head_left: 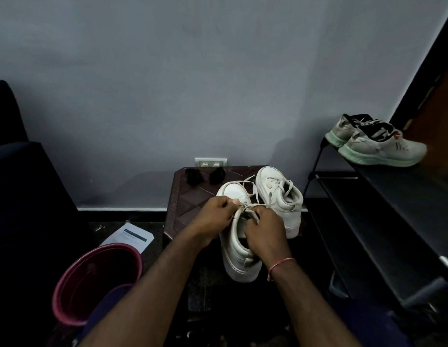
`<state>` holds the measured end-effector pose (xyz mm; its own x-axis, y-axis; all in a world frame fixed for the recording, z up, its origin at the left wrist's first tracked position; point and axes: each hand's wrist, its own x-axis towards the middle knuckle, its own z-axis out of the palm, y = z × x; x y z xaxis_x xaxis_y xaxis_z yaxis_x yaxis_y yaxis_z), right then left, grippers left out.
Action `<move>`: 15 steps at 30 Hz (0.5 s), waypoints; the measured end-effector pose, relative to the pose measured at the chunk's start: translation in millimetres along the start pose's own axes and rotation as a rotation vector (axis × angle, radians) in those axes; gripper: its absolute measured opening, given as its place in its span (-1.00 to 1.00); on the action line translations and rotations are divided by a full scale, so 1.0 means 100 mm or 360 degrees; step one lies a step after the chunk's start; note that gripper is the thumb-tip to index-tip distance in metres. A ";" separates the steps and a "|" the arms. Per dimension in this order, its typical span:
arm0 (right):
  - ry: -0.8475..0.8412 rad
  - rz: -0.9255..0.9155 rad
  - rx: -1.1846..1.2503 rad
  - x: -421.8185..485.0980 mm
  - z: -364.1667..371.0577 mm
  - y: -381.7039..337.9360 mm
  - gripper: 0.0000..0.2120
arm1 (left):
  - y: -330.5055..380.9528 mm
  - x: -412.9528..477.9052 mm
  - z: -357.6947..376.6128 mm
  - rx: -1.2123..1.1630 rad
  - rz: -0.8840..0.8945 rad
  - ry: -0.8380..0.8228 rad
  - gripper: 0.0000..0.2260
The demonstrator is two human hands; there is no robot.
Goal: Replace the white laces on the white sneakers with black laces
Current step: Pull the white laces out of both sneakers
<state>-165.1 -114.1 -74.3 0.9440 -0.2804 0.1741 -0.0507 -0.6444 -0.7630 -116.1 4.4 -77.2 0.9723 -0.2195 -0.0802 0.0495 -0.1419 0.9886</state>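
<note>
Sneakers (275, 196) status: early days imo, both still wearing white.

Going L to R: pink bucket (67, 284) on the floor w/ a printed sheet (129, 236) just behind it, then the small brown tabletop (190, 204). Two black laces (194, 177) sit bundled near its back edge, untouched, so nothing's threaded yet.

Left hand (213, 216) pinches the white lace (253, 190) near the top eyelets of the near sneaker (236, 246). Right hand (264, 230) is right next to it, fingers curled over the same lace by the tongue, so both hands are clamped on it, close together. The lace looks slack over the toe, prob partway loosened, not out. Far sneaker (283, 196), just beside it, still has its white lace in; tied or not, can't tell.

So left to do: strip both, then relace both in black.

Room-wise: near sneaker's heel seems to hang past the tabletop's front edge, so it could tip w/o the hands on it. Shoe rack (393, 196) w/ grey running shoes (375, 144) crowds the right side. The bucket side looks freer for pulling lace out.
</note>
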 end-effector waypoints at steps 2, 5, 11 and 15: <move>-0.0011 0.0007 -0.0018 0.01 0.00 -0.01 -0.79 | 0.05 0.00 -0.03 -0.0488 -0.0244 -0.0052 -0.70; -0.0023 0.0014 -0.0060 0.00 -0.01 -0.03 -0.79 | -0.01 0.02 -0.10 -0.0615 -0.0248 -0.0140 -0.75; -0.0012 0.0044 -0.0104 -0.01 0.00 -0.04 -0.79 | -0.08 -0.01 -0.04 0.0120 0.0096 0.0037 -0.80; -0.0037 0.0028 -0.0132 -0.02 0.02 -0.02 -0.76 | 0.08 -0.03 -0.03 -0.0434 0.0003 0.0070 -0.76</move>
<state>-166.5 -110.6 -74.0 0.9500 -0.2762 0.1459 -0.0931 -0.6964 -0.7116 -117.5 6.8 -68.6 0.9811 -0.1766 -0.0786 0.1016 0.1248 0.9870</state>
